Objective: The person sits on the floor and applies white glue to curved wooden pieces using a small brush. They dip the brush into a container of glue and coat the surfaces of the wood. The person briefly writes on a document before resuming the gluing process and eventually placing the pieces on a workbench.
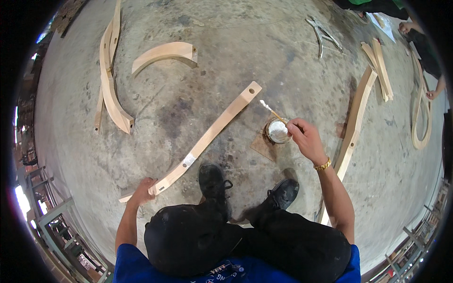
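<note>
Left hand gripping wood piece, right hand holding brush; lettered blue shirt

the curved slat is smooth, matt wood; the floor, dull stained concrete; the bracelet (polished-looking) and pliers-like tool, shiny metal; the trousers, matt cloth.

We wear a blue shirt with pale print, black trousers, 2 black laced shoes and 1 gold-coloured bracelet on our right wrist.

Grey concrete floor, mottled with dark stains, framed rack at lower left, bright light patches beyond
</note>
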A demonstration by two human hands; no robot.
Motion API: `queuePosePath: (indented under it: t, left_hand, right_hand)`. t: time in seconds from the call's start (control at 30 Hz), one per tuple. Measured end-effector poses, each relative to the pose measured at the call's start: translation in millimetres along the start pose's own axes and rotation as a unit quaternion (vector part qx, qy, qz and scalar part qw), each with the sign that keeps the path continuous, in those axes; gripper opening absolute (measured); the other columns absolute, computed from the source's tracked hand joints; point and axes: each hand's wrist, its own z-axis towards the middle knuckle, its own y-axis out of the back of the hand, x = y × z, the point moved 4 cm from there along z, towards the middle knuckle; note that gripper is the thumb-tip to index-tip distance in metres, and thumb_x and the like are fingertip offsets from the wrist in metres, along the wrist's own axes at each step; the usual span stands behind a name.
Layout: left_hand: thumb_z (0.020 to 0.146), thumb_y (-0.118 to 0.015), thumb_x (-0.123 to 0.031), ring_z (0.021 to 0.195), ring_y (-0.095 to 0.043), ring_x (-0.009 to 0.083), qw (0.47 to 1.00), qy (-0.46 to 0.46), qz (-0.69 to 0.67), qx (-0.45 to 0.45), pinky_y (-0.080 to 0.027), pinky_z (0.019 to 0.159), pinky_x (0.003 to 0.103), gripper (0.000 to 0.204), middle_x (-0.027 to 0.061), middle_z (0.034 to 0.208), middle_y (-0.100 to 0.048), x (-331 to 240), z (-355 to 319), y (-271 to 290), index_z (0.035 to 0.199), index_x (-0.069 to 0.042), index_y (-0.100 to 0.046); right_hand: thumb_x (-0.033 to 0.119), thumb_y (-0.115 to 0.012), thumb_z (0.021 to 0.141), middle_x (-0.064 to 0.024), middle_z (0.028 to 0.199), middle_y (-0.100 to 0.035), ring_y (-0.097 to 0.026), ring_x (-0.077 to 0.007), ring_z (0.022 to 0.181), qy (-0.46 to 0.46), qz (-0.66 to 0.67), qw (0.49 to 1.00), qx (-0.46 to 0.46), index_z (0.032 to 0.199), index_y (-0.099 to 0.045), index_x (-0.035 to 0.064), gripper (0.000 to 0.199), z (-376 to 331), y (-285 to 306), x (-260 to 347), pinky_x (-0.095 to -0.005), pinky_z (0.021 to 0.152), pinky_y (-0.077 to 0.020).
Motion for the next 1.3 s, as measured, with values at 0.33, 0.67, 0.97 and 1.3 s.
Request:
queuePosePath:
  t: [0.33, 0.67, 0.97, 1.3]
  left_hand:
    - [0.061, -0.082, -0.038, 0.133, -0.034, 0.0372, 0.946, -0.168, -0.112, -0.254, -0.031, 0.109, 0.042, 0.1, 0.0231, 0.143, -0.036, -282, 225, 134, 0.141, -0.003, -0.034]
    - [0.071, -0.064, -0.014, 0.101, -0.061, 0.0358, 0.918, -0.183, -0.215, -0.279, -0.049, 0.085, 0.041, 0.059, 0.0201, 0.111, -0.063, -308, 280, 127, 0.128, -0.007, -0.052]
    - [0.071, -0.062, -0.014, 0.102, -0.06, 0.0355, 0.928, -0.143, -0.232, -0.253, -0.048, 0.088, 0.039, 0.058, 0.0195, 0.114, -0.062, -307, 280, 132, 0.128, -0.008, -0.054]
    - [0.071, -0.063, -0.012, 0.097, -0.063, 0.0312, 0.932, -0.128, -0.247, -0.234, -0.049, 0.084, 0.035, 0.06, 0.0194, 0.109, -0.064, -307, 282, 132, 0.13, -0.008, -0.053]
  right_hand:
    - [0.025, -0.056, 0.091, -0.003, 0.06, -0.057, -0.048, -0.0111, 0.055, -0.041, -0.082, 0.996, 0.005, 0.075, -0.063, 0.0023, 0.029, 19, 9, 12, -0.0284, 0.053, -0.0393]
    - [0.019, -0.063, 0.087, -0.0079, 0.062, -0.058, -0.05, -0.0164, 0.053, 0.026, -0.168, 0.985, -0.044, 0.08, -0.063, 0.002, 0.018, 32, -14, 12, -0.0304, 0.053, -0.0407]
    - [0.01, -0.066, 0.082, -0.0108, 0.072, -0.056, -0.055, -0.0279, 0.062, 0.197, -0.29, 0.921, -0.167, 0.08, -0.059, 0.0056, 0.008, 25, -29, 20, -0.0362, 0.055, -0.0431]
    - [0.011, -0.064, 0.083, -0.0102, 0.076, -0.055, -0.056, -0.0301, 0.069, 0.192, -0.22, 0.945, -0.146, 0.08, -0.057, 0.0059, 0.009, 23, -31, 16, -0.039, 0.057, -0.0443]
